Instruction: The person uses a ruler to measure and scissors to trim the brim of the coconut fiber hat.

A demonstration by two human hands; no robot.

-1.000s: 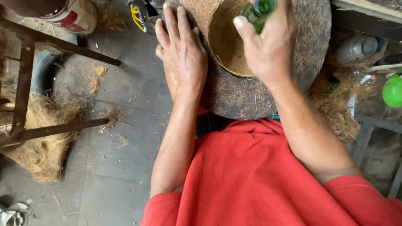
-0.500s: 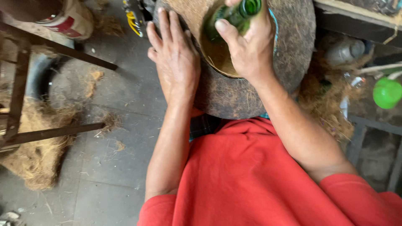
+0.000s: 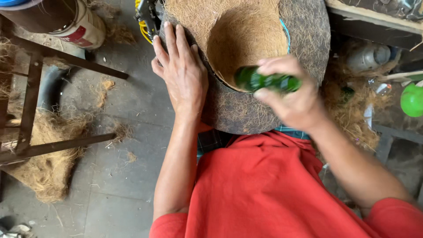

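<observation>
Head view, looking straight down: at the top left we see a round can with a white wrapper and a red patch, standing on the grey floor beside a dark metal frame. At the far right edge sits a bright green rounded plastic thing, and near it a pale plastic bottle lies on its side among loose fibre. Clumps of brown fibre lie under the frame.

Our left hand lies flat, fingers stretched and slightly spread, palm down on the rim of a round fibre disc; it grips nothing. In the middle of the disc sits a lighter fibre bowl shape.

Our right hand is curled closed around a dark green glass bottle, which lies roughly level across the lower edge of the bowl. Its left end sticks out past the fingertips; thumb below, fingers over the top. The hand and bottle are blurred. A red shirt fills the lower frame.
</observation>
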